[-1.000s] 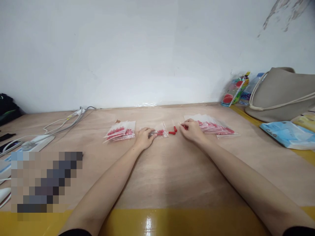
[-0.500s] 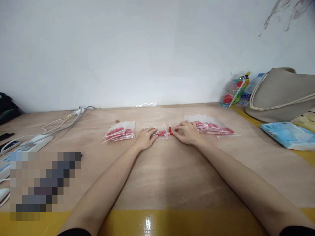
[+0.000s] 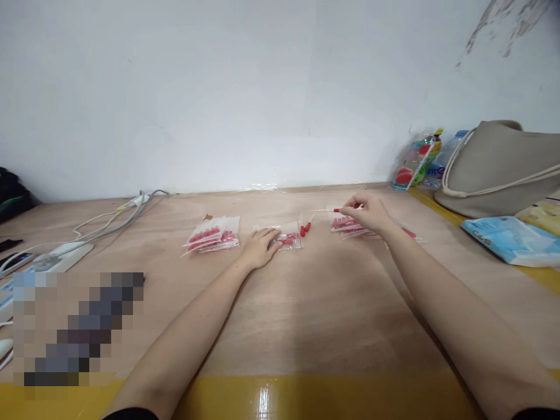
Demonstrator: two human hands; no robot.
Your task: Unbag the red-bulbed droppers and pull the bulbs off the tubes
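My left hand [image 3: 259,247] lies flat on the table with its fingertips over the left part of a clear plastic bag [image 3: 296,228], which has red-ended pieces inside. My right hand [image 3: 365,213] is raised over the right-hand stack of bags. Thumb and fingers pinch the red end of a thin dropper-like stick [image 3: 336,210], its pale stem pointing left. Two loose red-ended sticks [image 3: 305,228] lie just right of the bag under my left hand. The stack of filled bags [image 3: 347,224] is partly hidden by my right hand and wrist.
Another pile of filled bags [image 3: 214,234] sits left of my left hand. Cables and a power strip [image 3: 65,251] are at far left, near a blurred-out patch. At right are bottles [image 3: 413,163], a grey bag [image 3: 499,163] and a blue packet [image 3: 511,239].
My right hand has lifted and moved right, carrying one red-ended stick. The loose sticks beside the bag have shifted and tilted. My left hand has stayed in place.
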